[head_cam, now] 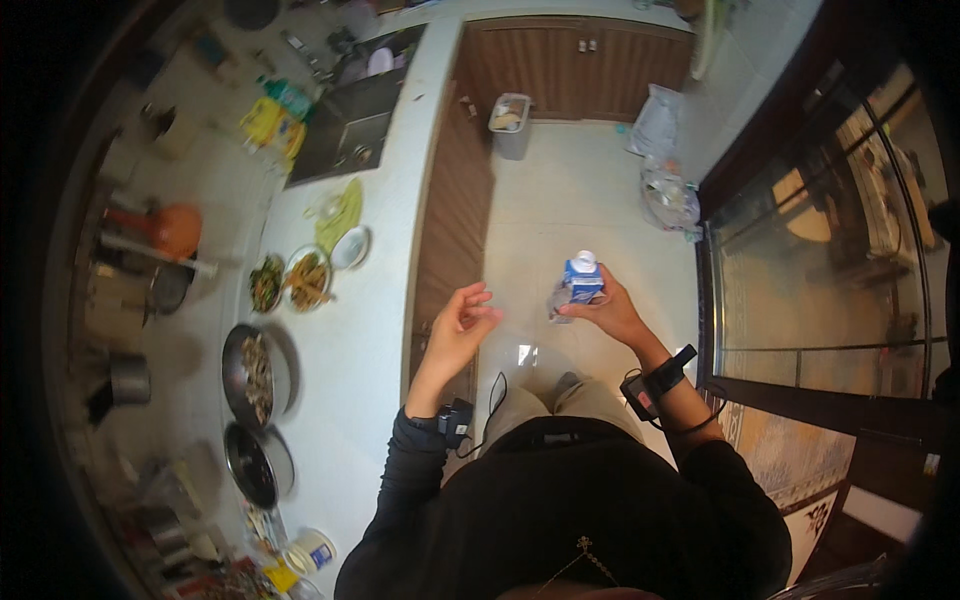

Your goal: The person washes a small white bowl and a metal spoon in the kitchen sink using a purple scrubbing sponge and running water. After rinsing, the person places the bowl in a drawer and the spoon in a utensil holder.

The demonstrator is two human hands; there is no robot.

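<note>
My right hand grips a blue and white carton with a white screw cap over the tiled floor. Some clear crinkled plastic hangs beside the carton, on its left; whether my fingers hold it too, I cannot tell. My left hand is raised near the counter's edge, fingers curled loosely and apart, with nothing in it. Both wrists wear black straps with small devices and cables.
Left of me runs a white counter with plates of food, two pans and a sink. A grey bin and plastic bags stand on the floor ahead. A dark-framed glass door is at right.
</note>
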